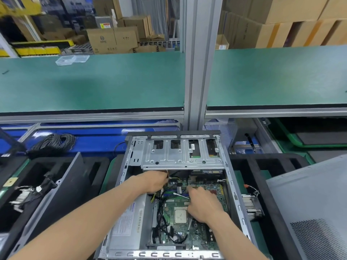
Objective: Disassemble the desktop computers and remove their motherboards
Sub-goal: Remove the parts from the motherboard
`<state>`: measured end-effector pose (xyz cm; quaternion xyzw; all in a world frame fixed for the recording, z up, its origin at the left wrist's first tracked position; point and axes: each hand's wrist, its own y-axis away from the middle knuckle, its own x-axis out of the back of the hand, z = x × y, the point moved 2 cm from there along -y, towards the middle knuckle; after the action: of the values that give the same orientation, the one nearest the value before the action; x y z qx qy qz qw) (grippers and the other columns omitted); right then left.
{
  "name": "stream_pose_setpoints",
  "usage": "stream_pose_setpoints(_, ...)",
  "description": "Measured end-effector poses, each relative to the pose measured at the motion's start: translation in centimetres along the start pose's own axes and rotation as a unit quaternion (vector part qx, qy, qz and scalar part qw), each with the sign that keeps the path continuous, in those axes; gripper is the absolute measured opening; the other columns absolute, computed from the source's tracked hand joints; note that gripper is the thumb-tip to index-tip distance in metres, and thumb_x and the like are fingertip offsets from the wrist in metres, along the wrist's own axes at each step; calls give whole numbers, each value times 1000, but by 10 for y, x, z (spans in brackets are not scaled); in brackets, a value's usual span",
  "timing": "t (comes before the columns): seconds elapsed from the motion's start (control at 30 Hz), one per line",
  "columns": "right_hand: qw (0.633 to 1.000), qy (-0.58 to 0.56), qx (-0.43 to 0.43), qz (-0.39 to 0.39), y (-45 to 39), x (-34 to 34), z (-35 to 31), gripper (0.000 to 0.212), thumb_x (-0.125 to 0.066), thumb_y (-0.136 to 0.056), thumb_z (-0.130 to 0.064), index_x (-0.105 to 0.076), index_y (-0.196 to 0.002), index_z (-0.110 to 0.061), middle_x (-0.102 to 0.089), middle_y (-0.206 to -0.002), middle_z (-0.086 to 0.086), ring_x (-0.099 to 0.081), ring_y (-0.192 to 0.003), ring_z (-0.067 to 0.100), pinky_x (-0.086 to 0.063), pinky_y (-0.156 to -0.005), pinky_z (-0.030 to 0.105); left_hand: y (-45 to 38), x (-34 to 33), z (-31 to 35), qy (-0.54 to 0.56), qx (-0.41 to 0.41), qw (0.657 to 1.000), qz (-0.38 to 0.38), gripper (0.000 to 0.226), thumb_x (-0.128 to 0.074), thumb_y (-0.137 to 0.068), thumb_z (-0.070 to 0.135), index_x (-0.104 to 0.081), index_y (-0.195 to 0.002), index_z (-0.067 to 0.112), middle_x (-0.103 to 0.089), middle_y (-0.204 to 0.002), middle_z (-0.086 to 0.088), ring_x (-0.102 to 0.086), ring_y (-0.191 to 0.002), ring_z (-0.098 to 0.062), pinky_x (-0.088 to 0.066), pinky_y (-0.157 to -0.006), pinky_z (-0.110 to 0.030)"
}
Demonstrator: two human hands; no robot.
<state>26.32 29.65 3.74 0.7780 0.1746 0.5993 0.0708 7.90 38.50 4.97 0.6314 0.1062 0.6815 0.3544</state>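
An open desktop case (129,162) lies in front of me with its side panel off. Its green motherboard (197,235) shows inside, with the bare CPU (180,215) in the middle. A silver drive cage (180,156) spans the far end and a power supply (129,220) fills the left side. My left hand (154,182) reaches under the cage edge and pinches a small connector with thin wires. My right hand (203,204) rests on the board, fingers curled around a screwdriver whose metal shaft (181,195) points left.
A removed heatsink (250,205) sits just right of the case. A grey side panel (315,212) leans at the right. Black foam trays (45,177) with loose parts lie at the left, a coil of black cable (54,142) behind them. A green shelf (93,85) and aluminium post (201,59) stand ahead.
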Motion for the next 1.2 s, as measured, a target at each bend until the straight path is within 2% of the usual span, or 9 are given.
stream_pose_setpoints(0.1, 999, -24, -25, -5, -1, 1, 5, 61, -48, -86, -10, -40, -146, -18, -64, -119, 13, -65, -102, 34, -46, -72, 37, 3, 1, 2, 31, 22, 999, 23, 40, -35, -99, 0, -39, -139, 2, -60, -130, -17, -60, -98, -31, -49, -87, -39)
stream_pose_setpoints(0.2, 999, -30, -33, -18, 1, 0, 4, 64, -48, -86, -13, -35, -148, -18, -62, -120, 14, -63, -103, 35, -47, -74, 40, 5, 5, 7, -9, -9, 1000, 26, 73, -33, -96, -4, -11, -159, 28, -55, -141, -6, -60, -107, -28, -52, -89, -41)
stream_pose_setpoints(0.33, 998, -36, -44, -26, 1, 2, 4, 58, -48, -83, -13, -42, -141, -12, -62, -115, 14, -64, -98, 33, -49, -73, 38, 2, 4, 9, -37, -17, 999, 2, 37, -35, -102, 11, -49, -135, 16, -60, -130, -4, -58, -109, -24, -47, -98, -39)
stream_pose_setpoints(0.47, 997, -50, -53, -41, 1, 5, 2, 53, -50, -78, -13, -48, -131, -11, -61, -109, 11, -60, -91, 31, -45, -71, 36, -2, 4, 9, -42, 28, 999, 0, 15, -36, -102, 10, -51, -105, 11, -64, -117, -14, -58, -91, -26, -50, -95, -42)
stream_pose_setpoints(0.67, 990, -117, -62, -51, 0, 4, 2, 42, -47, -77, -4, -52, -118, -10, -56, -103, 10, -58, -89, 30, -46, -67, 34, -5, 5, 24, -58, 80, 995, -14, 39, -40, -102, 21, -52, -136, 7, -55, -137, -15, -55, -123, -33, -44, -97, -40)
stream_pose_setpoints(0.87, 988, -135, -55, -49, 0, 2, 3, 35, -47, -85, -5, -56, -118, -12, -53, -110, 10, -54, -93, 30, -48, -77, 35, 10, 13, 25, 12, 3, 999, -48, 44, -39, -105, 31, -45, -147, 21, -45, -151, -7, -46, -133, -26, -39, -106, -35)
stream_pose_setpoints(1.0, 990, -125, -55, -35, 1, 4, 3, 30, -48, -86, -5, -57, -113, -14, -60, -107, 12, -57, -90, 31, -45, -73, 32, 28, 10, 26, 61, -1, 998, -1, 33, -52, -93, 23, -59, -125, 26, -62, -112, -2, -59, -95, -21, -48, -78, -32)
stream_pose_setpoints(1.13, 990, -110, -84, -16, 2, 7, 3, 31, -48, -86, -11, -57, -115, -12, -62, -115, 14, -55, -90, 31, -46, -74, 34, 47, 4, 39, -134, 38, 980, 141, 28, -51, -90, 27, -62, -113, 16, -65, -107, -11, -62, -102, -33, -46, -87, -42)
stream_pose_setpoints(1.2, 988, -119, -103, -6, 3, 9, 3, 28, -48, -84, -12, -57, -110, -13, -60, -112, 12, -51, -85, 30, -44, -72, 33, 50, -6, 52, -209, 30, 965, 158, 29, -51, -90, 33, -65, -110, 17, -66, -109, -9, -58, -108, -31, -40, -92, -44)
